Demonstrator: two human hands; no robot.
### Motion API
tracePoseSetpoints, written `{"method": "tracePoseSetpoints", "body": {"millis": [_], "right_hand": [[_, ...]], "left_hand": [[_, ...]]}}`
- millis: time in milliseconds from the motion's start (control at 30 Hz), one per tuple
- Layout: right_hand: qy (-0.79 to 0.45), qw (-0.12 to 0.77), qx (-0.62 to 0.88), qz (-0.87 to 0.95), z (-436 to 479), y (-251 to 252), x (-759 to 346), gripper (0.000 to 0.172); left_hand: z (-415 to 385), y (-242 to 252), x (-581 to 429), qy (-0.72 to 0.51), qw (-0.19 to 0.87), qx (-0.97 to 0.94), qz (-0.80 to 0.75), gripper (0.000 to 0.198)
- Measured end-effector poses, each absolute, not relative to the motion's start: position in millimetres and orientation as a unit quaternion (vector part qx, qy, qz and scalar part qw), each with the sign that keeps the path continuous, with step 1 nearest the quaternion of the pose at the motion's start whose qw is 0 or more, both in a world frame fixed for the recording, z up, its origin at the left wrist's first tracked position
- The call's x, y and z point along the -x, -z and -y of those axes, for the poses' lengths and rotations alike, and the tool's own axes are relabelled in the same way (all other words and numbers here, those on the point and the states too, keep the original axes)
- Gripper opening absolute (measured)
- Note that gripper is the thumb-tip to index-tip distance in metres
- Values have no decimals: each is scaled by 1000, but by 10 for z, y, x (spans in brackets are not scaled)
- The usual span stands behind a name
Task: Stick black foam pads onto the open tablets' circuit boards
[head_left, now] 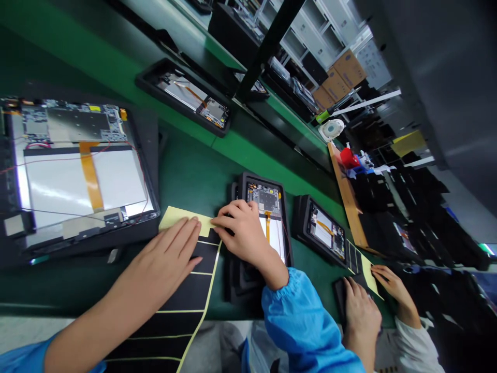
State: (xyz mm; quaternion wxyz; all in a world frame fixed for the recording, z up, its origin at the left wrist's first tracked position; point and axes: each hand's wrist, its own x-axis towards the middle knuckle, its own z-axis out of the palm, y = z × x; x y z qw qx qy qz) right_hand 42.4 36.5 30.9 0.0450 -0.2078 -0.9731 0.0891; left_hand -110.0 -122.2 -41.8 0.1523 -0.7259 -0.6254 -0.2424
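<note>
Bench note: your left hand (171, 254) lies open and flat, palm down, with its fingertips on the bare yellow end of a liner strip (182, 220). Your right hand (243, 230), in a blue sleeve (295, 321), is curled, with its fingertips at the far end of the yellow section; you cannot tell from this view whether they pinch the liner or only touch it. The strip carries a row of black pads (186, 292) parted by thin yellow lines. It lies on the green table (190, 171) and runs from your hands past the lower edge of the view. Just beyond your right hand sits an opened tablet (267, 204) in a black tray, and to your left is a larger opened tablet (77, 171) showing an orange flex cable (91, 176). For clean handling, keep the flat hand spread so the strip cannot slide, and work only at the liner's end with your fingertips, clear of the black faces. Off to the right, a co-worker's hands (368, 295) rest on a similar strip (361, 269).
</note>
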Motion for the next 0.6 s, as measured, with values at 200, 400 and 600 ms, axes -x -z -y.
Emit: {"method": "tracePoseSetpoints", "body": {"millis": [200,400,600], "right_hand": [[-71,13,151,986,-316,-296,-418,16],[-102,-5,152,983,-310,-312,-427,9],[-128,2,185,974,-301,-335,-462,10]], "left_hand": [[1160,584,1077,232,135,736,622,59],[1184,600,1062,233,122,735,625,59],[1179,598,1057,253,90,730,628,61]]}}
